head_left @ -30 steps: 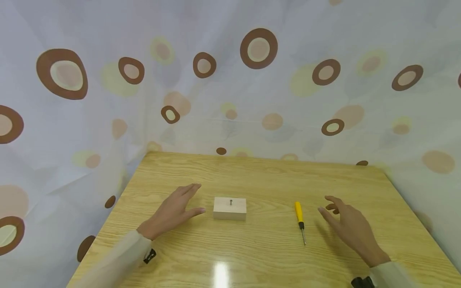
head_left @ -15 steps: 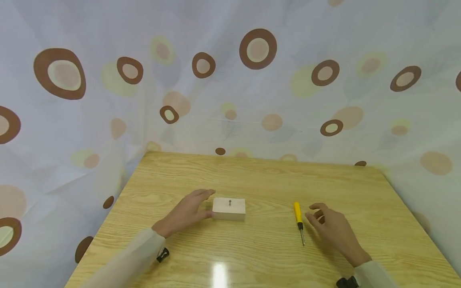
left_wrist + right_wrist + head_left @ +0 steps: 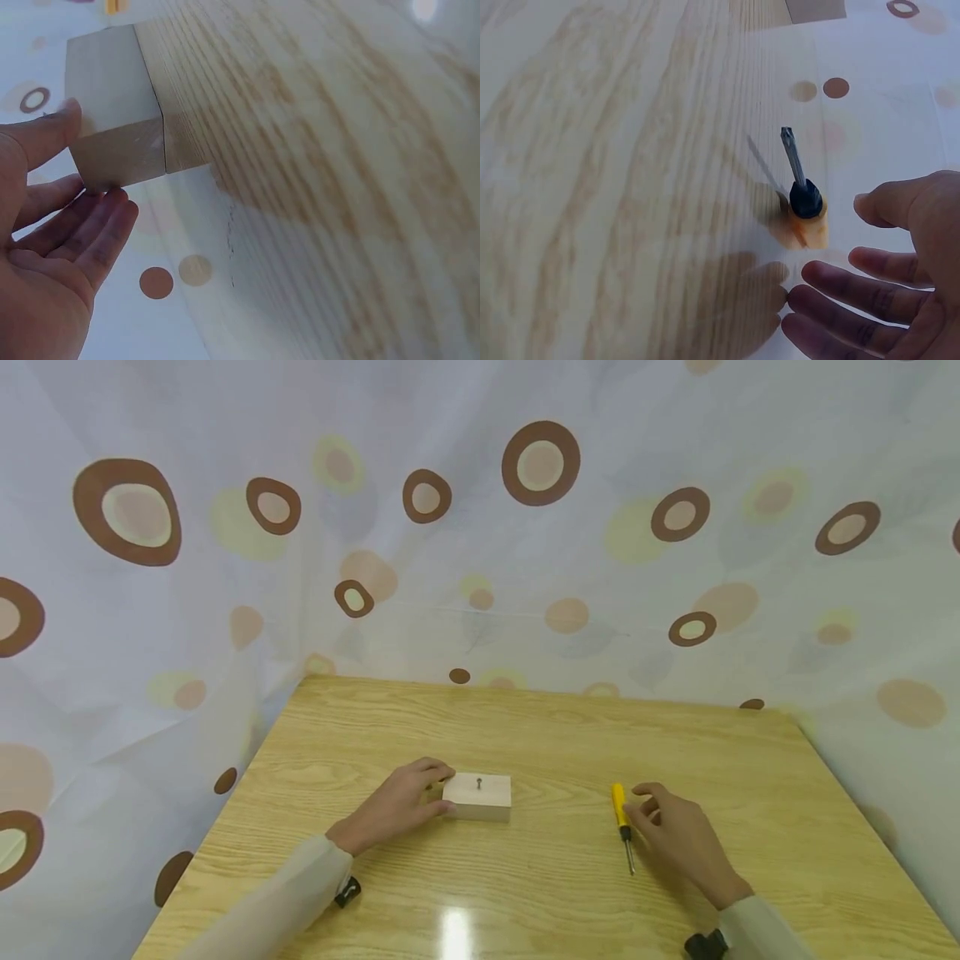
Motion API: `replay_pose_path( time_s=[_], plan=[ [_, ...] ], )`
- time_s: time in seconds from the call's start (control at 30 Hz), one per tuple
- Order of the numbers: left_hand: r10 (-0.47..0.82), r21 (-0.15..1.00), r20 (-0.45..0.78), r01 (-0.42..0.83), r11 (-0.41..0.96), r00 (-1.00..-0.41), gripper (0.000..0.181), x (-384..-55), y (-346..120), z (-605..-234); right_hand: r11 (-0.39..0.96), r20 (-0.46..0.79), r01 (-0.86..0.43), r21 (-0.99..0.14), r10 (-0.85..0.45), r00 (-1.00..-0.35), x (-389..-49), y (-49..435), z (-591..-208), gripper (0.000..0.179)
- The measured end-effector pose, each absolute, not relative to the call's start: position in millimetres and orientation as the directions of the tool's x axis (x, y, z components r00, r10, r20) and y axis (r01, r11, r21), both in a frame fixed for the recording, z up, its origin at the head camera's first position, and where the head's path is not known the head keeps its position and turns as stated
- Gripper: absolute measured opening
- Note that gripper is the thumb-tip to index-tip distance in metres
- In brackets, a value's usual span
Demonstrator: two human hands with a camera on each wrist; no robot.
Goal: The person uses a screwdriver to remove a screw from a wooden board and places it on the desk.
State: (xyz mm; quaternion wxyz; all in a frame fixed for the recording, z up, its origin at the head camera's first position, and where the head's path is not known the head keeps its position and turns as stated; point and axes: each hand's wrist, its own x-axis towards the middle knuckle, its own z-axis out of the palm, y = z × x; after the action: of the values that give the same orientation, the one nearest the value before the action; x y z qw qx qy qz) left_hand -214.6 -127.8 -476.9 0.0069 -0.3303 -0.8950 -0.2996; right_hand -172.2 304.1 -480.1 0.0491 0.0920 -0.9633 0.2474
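A pale wooden block lies on the table with a small screw standing upright in its top. At the block's left end is my left hand, thumb on the near side and fingers at the far side, gripping it. The left wrist view shows the thumb and fingertips at the end of the block. A screwdriver with a yellow handle and black collar lies to the right, its tip toward me. My right hand is just right of its handle, fingers loosely bent and apart, holding nothing.
The wood-grain table runs back to a white curtain with brown and yellow dots, which also borders it left and right. Dark straps sit at both wrists.
My left hand has moved right to the block and its thumb and fingers have closed on the left end. My right hand has moved left, close to the screwdriver's handle.
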Motion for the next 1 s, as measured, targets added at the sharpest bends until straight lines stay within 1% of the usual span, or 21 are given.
replay_pose_path(
  time_s=[0.17, 0.37, 0.67, 0.83, 1.0],
  plan=[
    [0.593, 0.558, 0.205, 0.590, 0.583, -0.779, 0.052, -215, -128, -476, 0.856, 0.137, -0.209, -0.474, -0.162, -0.977, -179, 298, -480, 0.045],
    [0.583, 0.584, 0.193, 0.570, 0.578, -0.789, 0.052, -217, -129, -477, 0.863, 0.123, -0.205, -0.461, -0.167, -0.978, -187, 290, -479, 0.050],
    [0.579, 0.587, 0.199, 0.569, 0.576, -0.791, 0.051, -218, -129, -478, 0.887, 0.078, -0.183, -0.424, -0.166, -0.983, -195, 280, -476, 0.063],
    [0.580, 0.578, 0.182, 0.564, 0.590, -0.794, 0.051, -219, -129, -479, 0.889, 0.090, -0.199, -0.412, -0.177, -0.980, -197, 278, -477, 0.061],
    [0.567, 0.595, 0.160, 0.538, 0.597, -0.808, 0.051, -221, -128, -477, 0.886, 0.107, -0.220, -0.409, -0.192, -0.975, -200, 277, -477, 0.050]
  ],
)
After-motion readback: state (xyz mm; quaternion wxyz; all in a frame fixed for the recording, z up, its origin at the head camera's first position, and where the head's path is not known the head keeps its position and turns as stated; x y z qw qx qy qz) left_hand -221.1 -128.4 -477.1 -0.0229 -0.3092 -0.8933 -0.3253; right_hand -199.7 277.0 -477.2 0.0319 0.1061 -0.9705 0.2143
